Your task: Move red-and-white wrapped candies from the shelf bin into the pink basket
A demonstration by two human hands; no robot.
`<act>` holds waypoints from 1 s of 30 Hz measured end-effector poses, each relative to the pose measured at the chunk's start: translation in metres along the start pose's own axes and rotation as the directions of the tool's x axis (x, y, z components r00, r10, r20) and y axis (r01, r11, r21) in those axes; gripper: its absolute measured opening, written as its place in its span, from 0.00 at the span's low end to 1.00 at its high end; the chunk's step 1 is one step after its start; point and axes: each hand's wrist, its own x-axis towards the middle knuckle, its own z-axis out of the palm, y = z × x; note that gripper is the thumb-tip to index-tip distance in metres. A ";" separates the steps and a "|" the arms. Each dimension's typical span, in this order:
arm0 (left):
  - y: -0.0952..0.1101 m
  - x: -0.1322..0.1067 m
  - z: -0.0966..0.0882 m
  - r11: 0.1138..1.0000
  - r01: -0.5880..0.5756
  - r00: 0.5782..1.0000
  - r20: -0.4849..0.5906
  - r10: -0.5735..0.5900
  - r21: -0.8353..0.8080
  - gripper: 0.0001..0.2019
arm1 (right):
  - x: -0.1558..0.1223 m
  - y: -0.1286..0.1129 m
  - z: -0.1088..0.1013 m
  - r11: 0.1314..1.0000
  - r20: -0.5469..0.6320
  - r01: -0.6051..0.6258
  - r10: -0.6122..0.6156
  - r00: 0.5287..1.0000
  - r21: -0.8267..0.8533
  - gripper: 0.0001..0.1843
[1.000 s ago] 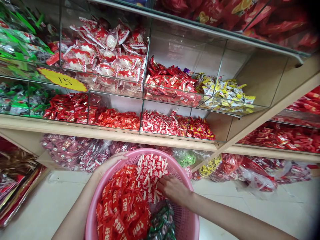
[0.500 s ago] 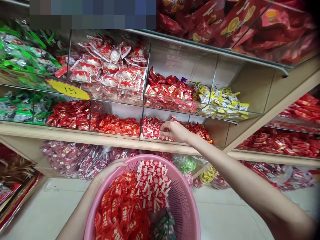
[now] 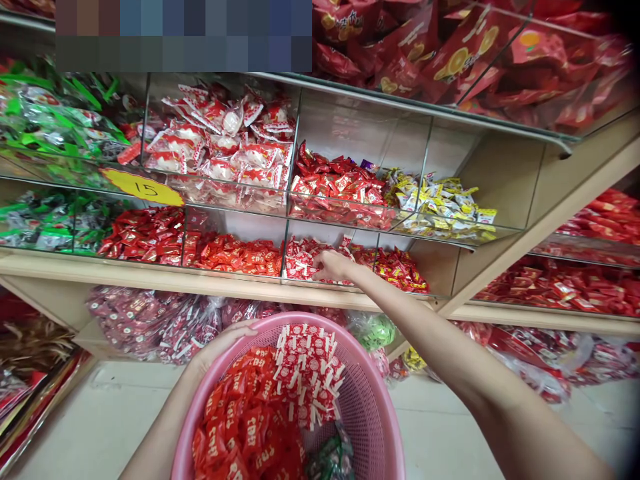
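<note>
My left hand [image 3: 226,341] is closed over the left rim of a pink plastic basket [image 3: 373,373]. Inside the basket lie red wrapped candies with gold print [image 3: 243,417], a neat cluster of red-and-white wrapped candies [image 3: 307,367], and dark green wrapped pieces [image 3: 331,459] low down. My right hand [image 3: 334,265] reaches into the lower shelf bin, among loose red-and-white candies [image 3: 299,259]. Its fingers are curled, with their tips down at the candies. Whether a candy is between them is hidden.
Clear dividers separate candy bins: orange-red candies [image 3: 240,257] left of my right hand, red-and-yellow ones [image 3: 400,267] right. Above hang a glass-fronted shelf and a yellow price tag [image 3: 143,188] reading 15. Bagged candies [image 3: 135,317] lie beneath the wooden shelf edge [image 3: 240,283].
My right hand has moved slightly left and down, its fingertips lower among the red-and-white candies. My left hand still grips the basket, and the view has shifted a little.
</note>
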 end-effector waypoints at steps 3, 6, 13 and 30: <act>0.003 -0.002 0.001 0.999 0.015 1.000 0.015 -0.015 -0.037 0.19 | -0.007 0.003 -0.008 0.999 -0.035 -0.009 0.010 0.999 0.033 0.13; 0.001 0.001 0.001 0.999 0.014 1.000 0.027 -0.012 -0.051 0.19 | -0.025 0.007 -0.024 0.993 -0.114 0.024 -0.011 0.993 0.117 0.14; -0.008 0.007 0.000 0.999 -0.029 0.998 0.046 0.031 -0.028 0.22 | -0.101 -0.015 -0.024 0.921 -0.173 0.278 -0.238 0.956 0.272 0.10; 0.001 -0.001 0.005 0.989 0.057 0.998 0.045 -0.051 -0.140 0.25 | -0.165 -0.071 0.119 0.931 0.214 0.361 -0.343 0.915 -0.049 0.07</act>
